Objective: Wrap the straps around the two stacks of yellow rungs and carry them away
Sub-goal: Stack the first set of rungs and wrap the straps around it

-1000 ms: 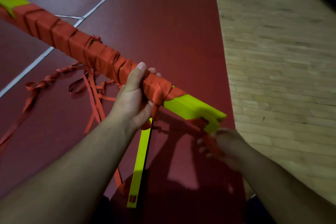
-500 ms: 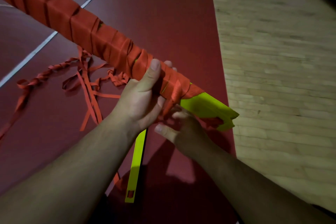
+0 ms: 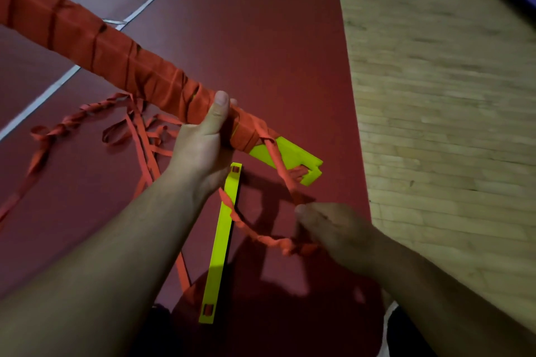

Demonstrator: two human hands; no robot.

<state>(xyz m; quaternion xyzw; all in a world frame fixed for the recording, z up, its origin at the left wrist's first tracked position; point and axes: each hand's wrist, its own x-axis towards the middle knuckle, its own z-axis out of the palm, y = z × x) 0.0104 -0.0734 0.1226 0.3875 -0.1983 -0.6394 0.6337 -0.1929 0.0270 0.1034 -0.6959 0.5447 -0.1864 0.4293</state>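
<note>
1. We see one stack of yellow rungs (image 3: 301, 158) held up off the floor. It slants from the upper left down to the centre.
2. Orange strap (image 3: 95, 46) is wound round nearly its whole length, so only the near yellow end is bare.
3. The left hand (image 3: 203, 151) grips the stack just short of that bare end. Its thumb lies up over the wraps and its fingers curl round the far side.
4. A twisted strap tail (image 3: 280, 166) leaves the last wrap, crosses the bare yellow end and runs down to the right hand (image 3: 330, 229).
5. The right hand, below the stack's end, is closed round the strap tail. It is blurred, so we can't make out single fingers.
6. A slack loop of the tail sags leftward from that hand and passes in front of a single yellow rung (image 3: 222, 240).
7. That rung lies flat on the floor, just beside the left wrist, with a slot at each end.
8. Loose straps (image 3: 139, 136) lie tangled on the floor left of the wrist, under the stack.
9. The floor here is dark red (image 3: 261, 38) with a white line (image 3: 49, 93) across it.
10. A pale wooden floor (image 3: 449, 139) lies to the right.
</note>
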